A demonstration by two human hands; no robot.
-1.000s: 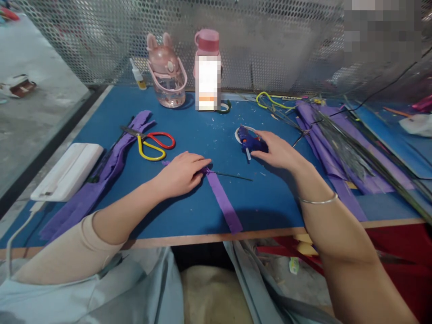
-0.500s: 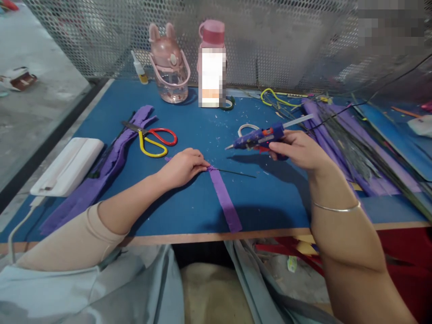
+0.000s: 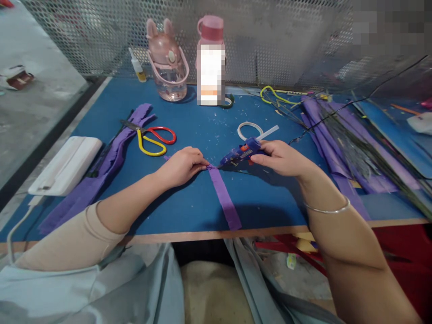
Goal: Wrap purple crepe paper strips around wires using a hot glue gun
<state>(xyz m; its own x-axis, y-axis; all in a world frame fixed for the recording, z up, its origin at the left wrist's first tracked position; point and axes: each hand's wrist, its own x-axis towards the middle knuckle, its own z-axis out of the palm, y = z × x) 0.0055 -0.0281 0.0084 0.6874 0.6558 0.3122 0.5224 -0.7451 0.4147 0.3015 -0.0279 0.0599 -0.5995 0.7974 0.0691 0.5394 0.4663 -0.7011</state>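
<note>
My left hand pinches the top end of a purple crepe paper strip where it wraps around a thin dark stem. The strip's loose length hangs toward the table's front edge. My right hand is closed around a blue hot glue gun, with a clear glue stick poking from its back. The gun's nozzle points down and left, at the stem beside the wrapped paper; whether it touches cannot be made out. The stem's right part is mostly hidden behind the gun.
Scissors with red and yellow handles lie left, by purple paper and a white power bank. A tape roll sits behind the glue gun. Bottles stand at the back; purple sheets and stems lie right.
My right hand has brought the glue gun left and down, so its nozzle is now at the stem by the wrapped paper. My left hand stays in place.
</note>
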